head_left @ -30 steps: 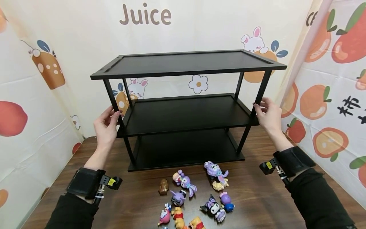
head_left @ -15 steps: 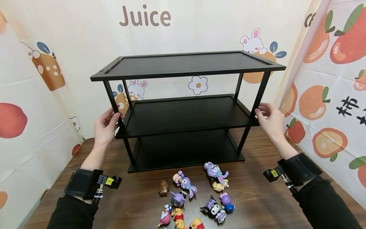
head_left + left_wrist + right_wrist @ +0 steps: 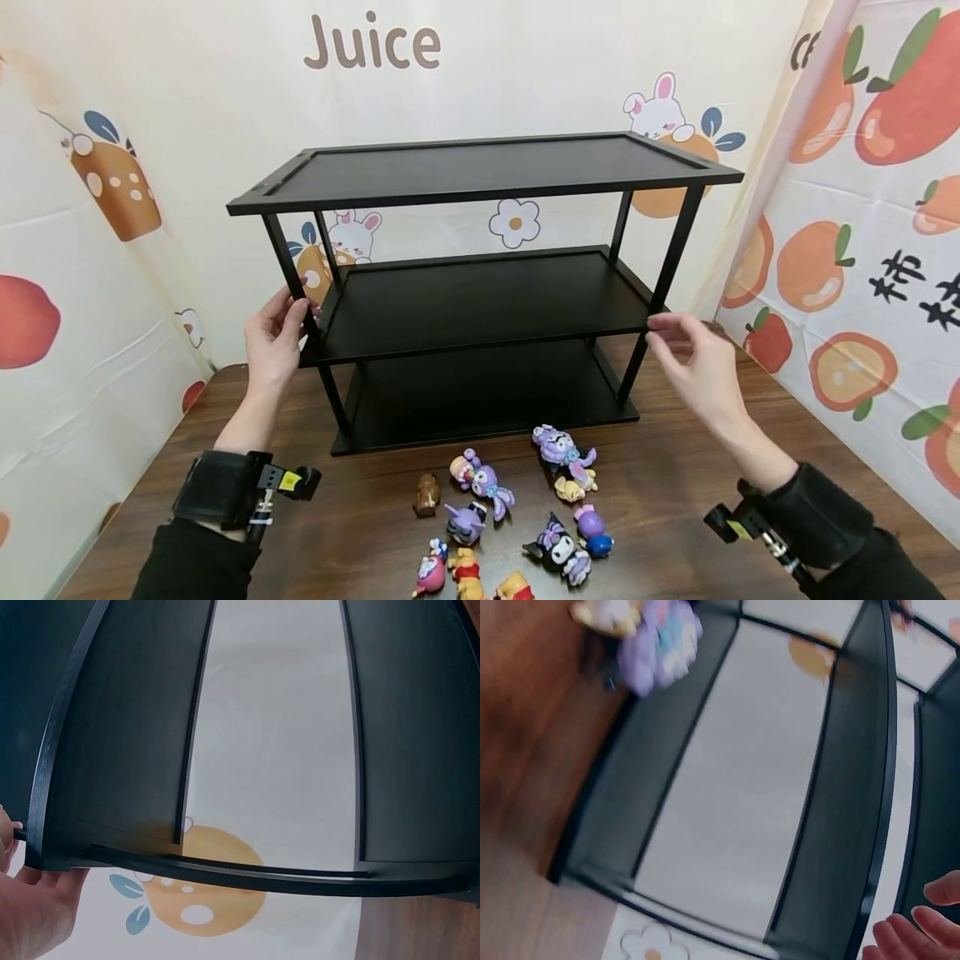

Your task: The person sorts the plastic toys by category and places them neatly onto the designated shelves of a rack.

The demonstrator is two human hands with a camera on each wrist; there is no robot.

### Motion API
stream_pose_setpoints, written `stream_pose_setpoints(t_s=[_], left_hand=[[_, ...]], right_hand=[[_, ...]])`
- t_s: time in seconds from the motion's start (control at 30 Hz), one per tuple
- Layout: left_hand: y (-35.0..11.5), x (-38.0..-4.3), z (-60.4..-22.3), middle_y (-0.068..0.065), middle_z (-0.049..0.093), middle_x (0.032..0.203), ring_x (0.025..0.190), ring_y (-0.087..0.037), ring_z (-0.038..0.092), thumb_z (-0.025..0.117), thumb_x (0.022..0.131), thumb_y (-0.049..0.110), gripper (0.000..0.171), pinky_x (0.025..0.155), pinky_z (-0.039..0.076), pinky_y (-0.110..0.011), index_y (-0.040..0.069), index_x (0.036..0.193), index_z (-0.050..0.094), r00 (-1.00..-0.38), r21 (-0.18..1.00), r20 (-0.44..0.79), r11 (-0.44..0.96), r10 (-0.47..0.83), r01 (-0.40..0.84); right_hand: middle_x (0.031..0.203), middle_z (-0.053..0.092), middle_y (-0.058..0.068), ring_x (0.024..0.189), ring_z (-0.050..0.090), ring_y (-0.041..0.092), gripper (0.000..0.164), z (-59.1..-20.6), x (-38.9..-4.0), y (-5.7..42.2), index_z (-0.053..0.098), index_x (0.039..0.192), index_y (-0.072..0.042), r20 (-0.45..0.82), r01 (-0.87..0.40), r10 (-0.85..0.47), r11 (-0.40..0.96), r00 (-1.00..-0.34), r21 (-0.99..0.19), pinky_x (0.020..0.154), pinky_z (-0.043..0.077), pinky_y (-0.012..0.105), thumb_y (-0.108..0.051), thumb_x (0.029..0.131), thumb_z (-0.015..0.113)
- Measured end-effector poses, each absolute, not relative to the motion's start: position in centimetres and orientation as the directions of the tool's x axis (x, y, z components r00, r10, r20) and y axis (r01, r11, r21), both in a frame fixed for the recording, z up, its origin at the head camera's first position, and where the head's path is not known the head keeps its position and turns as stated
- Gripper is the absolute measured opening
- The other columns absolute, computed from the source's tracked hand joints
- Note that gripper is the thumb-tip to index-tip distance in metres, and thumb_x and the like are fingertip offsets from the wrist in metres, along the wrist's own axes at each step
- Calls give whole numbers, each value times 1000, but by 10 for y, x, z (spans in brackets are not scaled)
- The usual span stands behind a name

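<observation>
A black three-tier shelf rack (image 3: 480,296) stands upright on the wooden table. My left hand (image 3: 273,342) grips its left front post at the middle tier, thumb in front. In the left wrist view, that hand (image 3: 37,911) holds the frame near its corner. Beside the right front post, at the middle tier's edge, is my right hand (image 3: 697,362), its fingers loosely bent. The right wrist view shows this hand (image 3: 919,930) with thumb and fingers apart and nothing between them. Whether a fingertip still touches the post cannot be told.
Several small toy figurines lie before the rack, among them a purple rabbit (image 3: 558,446), a brown figure (image 3: 427,495), a yellow bear in red (image 3: 467,575) and a black-and-purple figure (image 3: 558,546). Printed cloth (image 3: 570,67) hangs behind and on both sides of the wooden table (image 3: 360,533).
My right hand has let go of the right front post and moved down and slightly outward. My left hand keeps its grip. The rack and figurines stay put; the view shifts slightly.
</observation>
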State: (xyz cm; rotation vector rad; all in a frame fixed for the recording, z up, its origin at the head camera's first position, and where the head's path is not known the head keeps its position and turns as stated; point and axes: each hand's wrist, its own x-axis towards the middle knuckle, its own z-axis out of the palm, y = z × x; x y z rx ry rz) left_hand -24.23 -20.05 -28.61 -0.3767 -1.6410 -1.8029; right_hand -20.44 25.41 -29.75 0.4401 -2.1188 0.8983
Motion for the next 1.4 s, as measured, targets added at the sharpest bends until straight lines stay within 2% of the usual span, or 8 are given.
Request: stream_pose_setpoints(t_s=[0.13, 0.23, 0.43, 0.6, 0.77, 0.93, 1.17, 1.4], left_hand=[[-201, -243, -288, -8, 58, 79, 72, -16, 55, 50, 89, 4, 25, 64, 47, -19, 0, 111, 59, -728, 761, 627, 17, -278, 649], [-200, -242, -288, -7, 58, 79, 73, -15, 55, 49, 89, 3, 25, 64, 47, -18, 0, 111, 59, -724, 756, 632, 12, -278, 655], [-198, -242, -289, -6, 59, 77, 71, -16, 55, 49, 88, 3, 24, 64, 47, -19, 3, 109, 61, -715, 750, 633, 6, -298, 662], [-198, -242, -290, -6, 59, 79, 73, -16, 56, 50, 89, 4, 25, 66, 47, -18, 2, 112, 60, -715, 754, 630, 19, -305, 656], [-198, -243, -292, -9, 58, 79, 73, -15, 56, 50, 88, 5, 26, 67, 47, -18, 2, 113, 60, -703, 748, 639, 39, -312, 663], [-197, -244, -293, -9, 58, 78, 71, -14, 56, 49, 89, 6, 26, 66, 46, -17, 1, 112, 60, -678, 730, 663, 72, -318, 680], [-196, -245, -294, -7, 58, 77, 70, -15, 57, 50, 89, 5, 26, 65, 47, -18, 0, 112, 60, -669, 723, 665, 60, -331, 689], [-195, -248, -297, -4, 59, 77, 69, -14, 57, 49, 89, 4, 27, 67, 46, -18, -1, 113, 58, -654, 706, 678, 51, -335, 706]], right_hand=[[87, 63, 7, 75, 56, 6, 18, -311, -193, 239, 60, 98, -1, 723, -581, -127, 695, -679, -424, 65, 47, 19, -1, 79, 62], [90, 62, 7, 73, 57, 13, 22, -324, -188, 229, 58, 100, -2, 655, -574, -211, 711, -726, -407, 61, 48, 30, -4, 79, 64], [97, 61, 12, 76, 59, 19, 28, -347, -187, 213, 55, 105, 0, 467, -530, -312, 711, -827, -463, 61, 48, 32, -13, 81, 64], [100, 59, 16, 77, 59, 20, 34, -360, -194, 207, 53, 107, 3, 285, -451, -349, 709, -893, -543, 59, 47, 26, -19, 83, 62], [98, 57, 22, 75, 60, 21, 43, -369, -201, 201, 50, 110, 8, 141, -391, -383, 723, -913, -570, 61, 48, 30, -24, 83, 62], [94, 59, 18, 78, 58, 22, 51, -376, -206, 192, 48, 110, 10, 22, -316, -365, 773, -931, -550, 67, 48, 35, -27, 79, 66], [72, 54, 5, 60, 48, 13, 58, -380, -209, 185, 46, 112, 11, -74, -259, -345, 814, -936, -520, 55, 41, 28, -31, 78, 67], [63, 47, 1, 53, 45, 11, 54, -381, -211, 181, 47, 110, 9, -85, -241, -329, 823, -941, -514, 53, 39, 27, -30, 78, 67]])
